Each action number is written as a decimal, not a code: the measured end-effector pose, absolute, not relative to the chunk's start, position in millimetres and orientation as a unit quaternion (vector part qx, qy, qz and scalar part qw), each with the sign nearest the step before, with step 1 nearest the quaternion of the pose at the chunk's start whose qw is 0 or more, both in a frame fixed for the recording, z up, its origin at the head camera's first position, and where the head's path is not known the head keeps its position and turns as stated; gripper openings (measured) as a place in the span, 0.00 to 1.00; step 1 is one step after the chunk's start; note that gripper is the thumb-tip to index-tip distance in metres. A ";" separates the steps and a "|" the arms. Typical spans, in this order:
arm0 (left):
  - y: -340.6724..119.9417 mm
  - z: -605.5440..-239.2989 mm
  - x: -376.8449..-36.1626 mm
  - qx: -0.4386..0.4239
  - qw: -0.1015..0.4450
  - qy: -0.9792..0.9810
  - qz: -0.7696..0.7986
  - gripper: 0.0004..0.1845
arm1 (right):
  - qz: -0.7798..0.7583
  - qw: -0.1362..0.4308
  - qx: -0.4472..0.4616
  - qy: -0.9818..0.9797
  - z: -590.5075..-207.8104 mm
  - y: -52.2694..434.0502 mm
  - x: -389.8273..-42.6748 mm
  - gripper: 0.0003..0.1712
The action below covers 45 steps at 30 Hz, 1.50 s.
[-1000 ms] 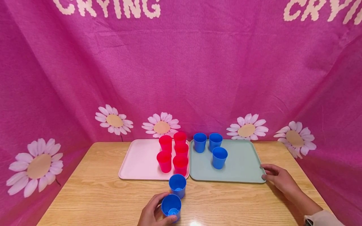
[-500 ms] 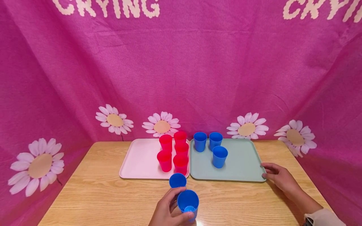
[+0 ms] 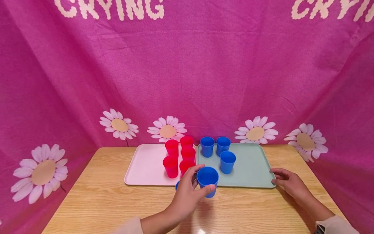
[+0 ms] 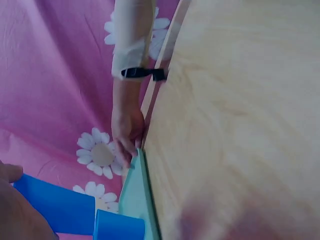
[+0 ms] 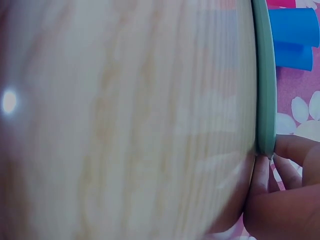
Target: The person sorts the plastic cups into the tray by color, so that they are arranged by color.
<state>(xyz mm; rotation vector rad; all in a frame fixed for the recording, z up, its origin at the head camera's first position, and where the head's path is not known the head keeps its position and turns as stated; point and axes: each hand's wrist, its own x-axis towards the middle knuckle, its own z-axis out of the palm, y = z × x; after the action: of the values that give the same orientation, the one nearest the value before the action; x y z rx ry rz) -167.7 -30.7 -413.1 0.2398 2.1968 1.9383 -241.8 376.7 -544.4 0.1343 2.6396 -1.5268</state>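
My left hand (image 3: pixel 185 195) grips a blue cup (image 3: pixel 208 177), thumb on the near side, and holds it upright above the table, just short of the green tray (image 3: pixel 248 177). The same cup (image 4: pixel 55 202) shows at the lower left of the left wrist view. Behind this hand a second blue cup (image 3: pixel 177 185) is mostly hidden. My right hand (image 3: pixel 292 185) holds the green tray at its near right corner, fingers and thumb at the rim, as the right wrist view also shows. Three blue cups (image 3: pixel 227 164) stand upright on that tray's left half.
Left of the green tray lies a pink tray (image 3: pixel 143 169), its long side in line with it. Several red cups (image 3: pixel 170 169) stand on its right part. The wooden table (image 3: pixel 111 208) meets a magenta cloth (image 3: pixel 204 81) with daisies at the back and sides.
My left hand has lifted the blue cup off the near part of the table and carried it right and forward towards the green tray. The right hand stays at the tray corner.
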 end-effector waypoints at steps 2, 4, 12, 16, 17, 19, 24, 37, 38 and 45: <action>-25.3 -411.5 -177.8 0.080 0.088 0.749 0.652 0.38 | -0.500 0.045 0.044 0.864 -543.5 376.7 -242.0 0.33; -19.8 -410.9 -187.7 0.075 0.080 0.760 0.640 0.39 | -0.499 0.047 0.045 0.864 -543.0 376.6 -241.9 0.33; 3.5 -421.5 -218.1 0.046 0.044 0.795 0.603 0.37 | -0.493 0.042 0.045 0.868 -542.8 377.2 -241.5 0.33; 13.9 -429.6 -230.7 0.026 0.025 0.809 0.587 0.36 | -0.495 0.035 0.043 0.867 -543.7 377.1 -240.0 0.33; 16.2 -431.6 -233.8 0.020 0.021 0.811 0.584 0.36 | -0.495 0.034 0.041 0.867 -543.8 377.0 -239.5 0.33; 20.4 -435.5 -239.8 0.011 0.013 0.817 0.576 0.35 | -0.494 0.034 0.043 0.868 -544.0 376.5 -238.9 0.33; 30.5 -443.7 -254.3 -0.006 -0.007 0.828 0.561 0.36 | -0.495 0.033 0.039 0.867 -542.6 375.1 -238.1 0.33; 42.5 -457.0 -278.2 -0.049 -0.042 0.832 0.551 0.36 | -0.506 0.034 0.036 0.861 -542.2 372.7 -238.6 0.32; 43.2 -457.5 -279.2 -0.052 -0.039 0.832 0.551 0.36 | -0.507 0.032 0.037 0.861 -542.5 372.7 -238.6 0.32; 46.9 -461.8 -285.8 -0.068 -0.031 0.838 0.541 0.35 | -0.505 0.029 0.039 0.862 -543.3 372.7 -239.0 0.32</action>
<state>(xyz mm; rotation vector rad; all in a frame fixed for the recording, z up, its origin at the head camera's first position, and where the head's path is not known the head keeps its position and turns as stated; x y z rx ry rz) -285.8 46.9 -461.8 -0.2191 2.6852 1.7335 -239.0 372.7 -543.3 0.1197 2.6581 -1.5570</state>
